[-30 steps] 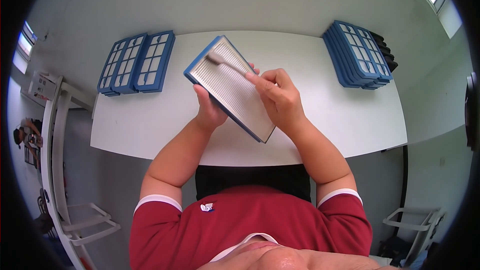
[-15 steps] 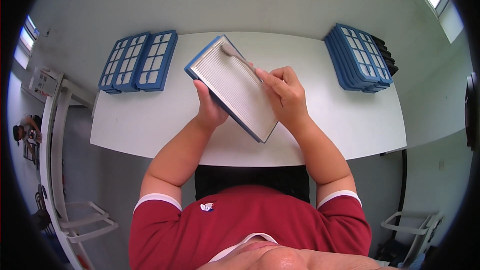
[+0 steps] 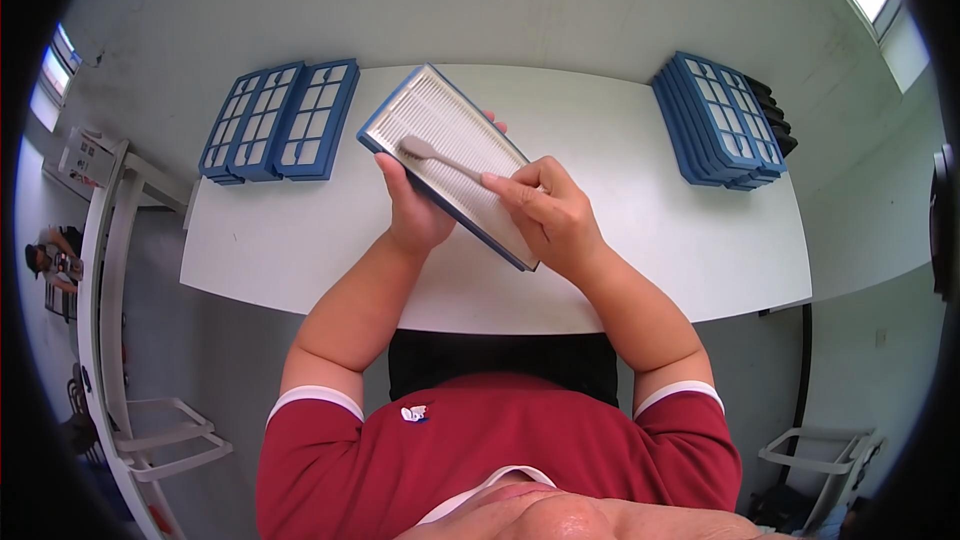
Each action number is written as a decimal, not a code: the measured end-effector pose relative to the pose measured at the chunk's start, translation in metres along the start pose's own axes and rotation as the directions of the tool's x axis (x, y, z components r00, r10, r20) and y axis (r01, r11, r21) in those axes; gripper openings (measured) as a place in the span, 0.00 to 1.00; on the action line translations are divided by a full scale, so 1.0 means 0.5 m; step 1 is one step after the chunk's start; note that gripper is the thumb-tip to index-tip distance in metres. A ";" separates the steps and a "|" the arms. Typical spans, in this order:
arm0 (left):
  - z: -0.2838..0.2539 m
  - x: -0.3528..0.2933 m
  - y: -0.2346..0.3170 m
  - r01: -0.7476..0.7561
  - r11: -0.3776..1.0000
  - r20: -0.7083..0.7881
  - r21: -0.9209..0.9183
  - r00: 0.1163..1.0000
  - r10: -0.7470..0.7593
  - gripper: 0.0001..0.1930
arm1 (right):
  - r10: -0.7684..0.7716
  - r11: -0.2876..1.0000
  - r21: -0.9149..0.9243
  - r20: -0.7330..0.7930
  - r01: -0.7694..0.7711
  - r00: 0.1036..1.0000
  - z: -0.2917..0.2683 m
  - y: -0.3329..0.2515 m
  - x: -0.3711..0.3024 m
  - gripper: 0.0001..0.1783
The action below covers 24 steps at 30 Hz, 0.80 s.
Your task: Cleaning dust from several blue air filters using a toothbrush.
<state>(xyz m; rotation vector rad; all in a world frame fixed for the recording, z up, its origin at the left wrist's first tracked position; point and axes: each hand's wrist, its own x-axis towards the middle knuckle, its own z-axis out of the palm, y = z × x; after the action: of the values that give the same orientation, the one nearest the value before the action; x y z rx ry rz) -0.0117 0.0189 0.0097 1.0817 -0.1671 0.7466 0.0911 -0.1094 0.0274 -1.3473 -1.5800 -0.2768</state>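
A worker in a red shirt [image 3: 520, 440] with white trim raises a pleated filter [image 3: 440, 110] in a blue frame, its long sides slanting from upper left to lower right. The left hand [image 3: 415, 210] grips the filter across its width, thumb along the near long edge and fingertips showing past the opposite one. The right hand [image 3: 550, 215], over the filter's lower right part, pinches the handle of a small brush [image 3: 445, 161] between thumb and fingers. In the last half second the brush head has crossed from the filter's far side to its near side, close to the left thumb, while the filter has shifted slightly left. The swing suggests side-to-side strokes over the filter's upper part, with brushing still under way; whether the bristles press into the pleats at this instant cannot be told. Beneath the filter spreads a white table [image 3: 680, 250]. Left of the filter, blue-framed spares [image 3: 285, 130] lie side by side; well to its right sits a stack [image 3: 715, 120] of similar ones, with black objects [image 3: 775, 115] just beside it. Beyond the filter rises a pale wall [image 3: 540, 0], and far to its left another person [image 3: 55, 255] appears, small and indistinct
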 end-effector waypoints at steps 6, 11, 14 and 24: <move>0.001 0.003 0.000 -0.018 1.000 0.040 0.018 0.999 0.017 0.47 | 0.091 0.992 -0.081 -0.072 -0.097 0.993 -0.011 0.028 0.005 0.19; -0.004 0.008 0.002 -0.051 0.998 0.068 0.042 0.996 0.048 0.47 | 0.140 0.983 -0.100 -0.106 -0.151 0.984 -0.015 0.024 0.008 0.18; -0.005 0.006 0.006 -0.083 0.994 0.080 0.066 0.994 0.077 0.47 | 0.146 0.985 -0.075 -0.106 -0.155 0.984 -0.015 0.029 0.007 0.18; -0.011 0.003 0.005 -0.049 0.998 -0.045 0.032 0.998 0.051 0.47 | 0.040 0.997 0.058 0.069 -0.044 0.997 0.000 -0.004 -0.004 0.19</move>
<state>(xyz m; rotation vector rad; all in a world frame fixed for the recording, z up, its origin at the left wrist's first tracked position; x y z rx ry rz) -0.0134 0.0250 0.0097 1.0924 -0.1442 0.8204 0.0893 -0.1114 0.0264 -1.3538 -1.6019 -0.1585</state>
